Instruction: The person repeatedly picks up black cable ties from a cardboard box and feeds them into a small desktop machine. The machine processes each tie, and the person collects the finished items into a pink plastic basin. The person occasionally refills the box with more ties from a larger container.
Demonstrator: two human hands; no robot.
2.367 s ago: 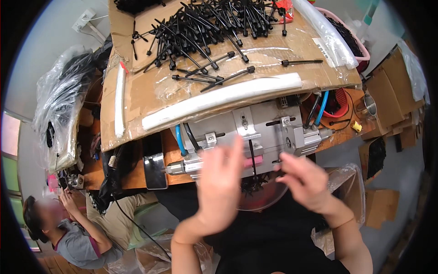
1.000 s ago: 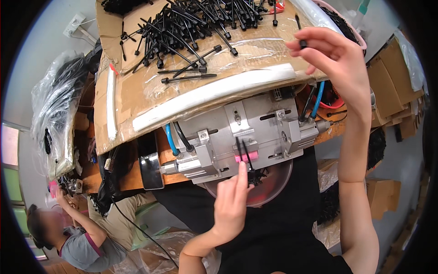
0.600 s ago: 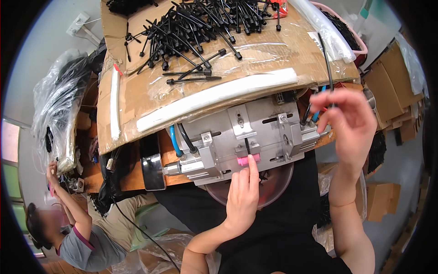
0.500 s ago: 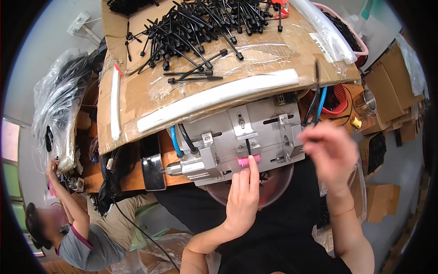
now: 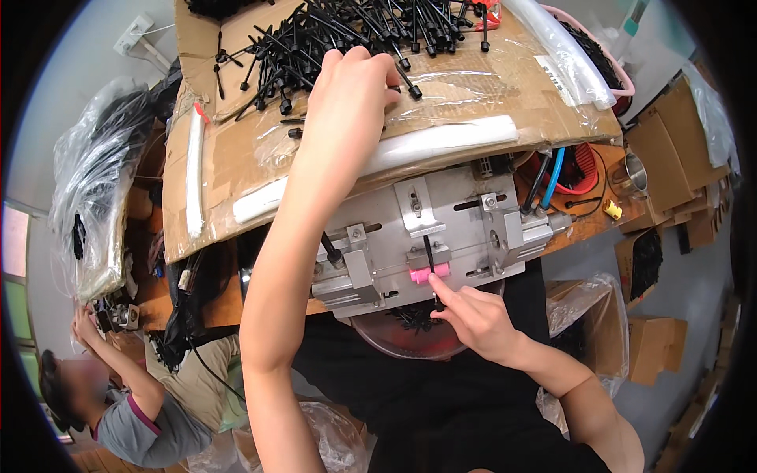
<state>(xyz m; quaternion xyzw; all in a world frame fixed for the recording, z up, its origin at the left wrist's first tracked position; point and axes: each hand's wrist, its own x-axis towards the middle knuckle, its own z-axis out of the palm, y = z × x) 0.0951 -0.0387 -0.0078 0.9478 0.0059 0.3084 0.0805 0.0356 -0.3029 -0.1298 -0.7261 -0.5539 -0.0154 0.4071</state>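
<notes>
My left hand (image 5: pixel 351 98) reaches over the cardboard to the pile of thin black rods with knobbed heads (image 5: pixel 276 67). Its fingers are bent, thumb and forefinger closing around the knob of a loose rod; the wrist hides most of that spot. Below, my right hand (image 5: pixel 477 315) is at the metal fixture (image 5: pixel 465 225). The forefinger and thumb pinch the lower end of a black rod (image 5: pixel 430 251) that lies upright across a pink block (image 5: pixel 430 273). The rod's upper end rests by the small bracket in the middle of the fixture.
Under the fixture's front edge sits a clear bowl (image 5: pixel 378 335) holding small black pieces. A white foam strip (image 5: pixel 449 140) edges the cardboard (image 5: pixel 473 87). Blue and black hoses (image 5: pixel 554 177) run beside a red basket (image 5: pixel 585 185). Another person (image 5: pixel 150 418) works at the left.
My left hand has left the pink block and gone up to the pile. My right hand has come down from the fixture's right side to the rod at the pink block.
</notes>
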